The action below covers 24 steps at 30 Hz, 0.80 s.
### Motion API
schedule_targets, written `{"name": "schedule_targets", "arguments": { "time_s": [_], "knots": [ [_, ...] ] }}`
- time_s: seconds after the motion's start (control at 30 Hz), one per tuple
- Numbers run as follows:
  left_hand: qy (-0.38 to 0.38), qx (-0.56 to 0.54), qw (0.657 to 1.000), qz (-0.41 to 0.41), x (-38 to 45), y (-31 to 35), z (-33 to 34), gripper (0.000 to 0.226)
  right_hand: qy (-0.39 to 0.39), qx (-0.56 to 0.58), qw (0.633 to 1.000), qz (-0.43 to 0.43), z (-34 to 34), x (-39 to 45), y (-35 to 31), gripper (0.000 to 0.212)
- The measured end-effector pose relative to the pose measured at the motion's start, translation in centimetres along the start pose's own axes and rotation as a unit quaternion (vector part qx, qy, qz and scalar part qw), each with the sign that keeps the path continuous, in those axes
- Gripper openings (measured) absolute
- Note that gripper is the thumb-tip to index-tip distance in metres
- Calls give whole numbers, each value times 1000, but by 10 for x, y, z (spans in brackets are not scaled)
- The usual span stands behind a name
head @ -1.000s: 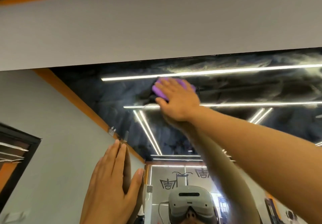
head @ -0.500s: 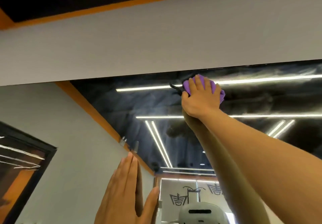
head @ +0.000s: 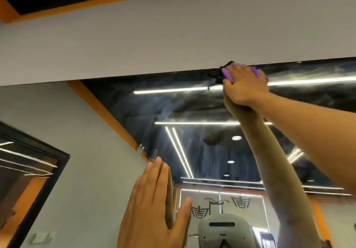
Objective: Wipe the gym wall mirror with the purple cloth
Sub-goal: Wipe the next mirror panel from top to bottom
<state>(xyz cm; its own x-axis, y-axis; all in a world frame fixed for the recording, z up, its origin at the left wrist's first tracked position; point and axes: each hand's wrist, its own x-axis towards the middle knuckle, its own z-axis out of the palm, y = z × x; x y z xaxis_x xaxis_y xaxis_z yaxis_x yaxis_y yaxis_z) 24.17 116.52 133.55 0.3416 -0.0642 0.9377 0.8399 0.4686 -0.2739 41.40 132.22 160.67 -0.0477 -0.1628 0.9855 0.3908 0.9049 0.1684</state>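
Nearest the camera, at 6 o'clock: left hand point(head: 152, 209) raised flat, fingers point(head: 158, 180) straight and together, thumb spread toward 3 o'clock. It holds nothing. Palm appears laid on the mirror point(head: 173, 109) glass low down, its reflection meeting it along the fingertips; judged to be a brace that steadies the body for the high reach.

Mid-distance: right forearm runs from the 4 o'clock edge up toward 1 o'clock, its reflection rising to meet it at the wrist, which fits a hand pressed on the glass.

Farthest, at 1 o'clock: right hand point(head: 244, 85) spread over the purple cloth point(head: 227, 73), fingers bent down over the bunched fabric and pressing it against the glass. Cloth sits at the very top edge of the mirror, just under the grey wall band point(head: 173, 35); only its fringe shows past the fingers at 11 and 2 o'clock. A dark scrap pokes out on the 10 o'clock side, identity unclear.

Hazy swirls show across the upper glass on both sides of the cloth, so wiping seems unfinished. Judgement: step in hand is the top-edge pass. Risk: cloth riding over onto the wall
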Motion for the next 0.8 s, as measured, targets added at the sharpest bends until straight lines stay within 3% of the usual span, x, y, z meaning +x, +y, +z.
{"name": "schedule_targets", "arguments": {
  "time_s": [0.1,0.2,0.3,0.5,0.63,0.73,0.8],
  "knots": [
    [-61,-2,998,-28,-1,-3,-10,70,-2,-14,997,77,-1,8,14,43],
    [-66,-51,996,-29,-5,-3,-17,68,-7,-24,993,111,-1,12,-6,45],
    [-159,-12,980,-121,-4,8,-29,78,-28,-11,999,33,8,9,-38,50],
    [-176,41,963,-198,-3,29,-47,79,-83,16,977,-194,30,-72,-119,57],
    [-197,51,957,-209,-3,30,-47,79,-120,-2,944,-308,27,-121,-120,57],
    [-194,45,959,-202,-3,31,-49,72,-130,-2,940,-317,18,-109,-99,59],
    [-201,41,958,-203,-1,33,-54,69,-107,9,964,-242,12,-83,-76,59]
  ]
}}
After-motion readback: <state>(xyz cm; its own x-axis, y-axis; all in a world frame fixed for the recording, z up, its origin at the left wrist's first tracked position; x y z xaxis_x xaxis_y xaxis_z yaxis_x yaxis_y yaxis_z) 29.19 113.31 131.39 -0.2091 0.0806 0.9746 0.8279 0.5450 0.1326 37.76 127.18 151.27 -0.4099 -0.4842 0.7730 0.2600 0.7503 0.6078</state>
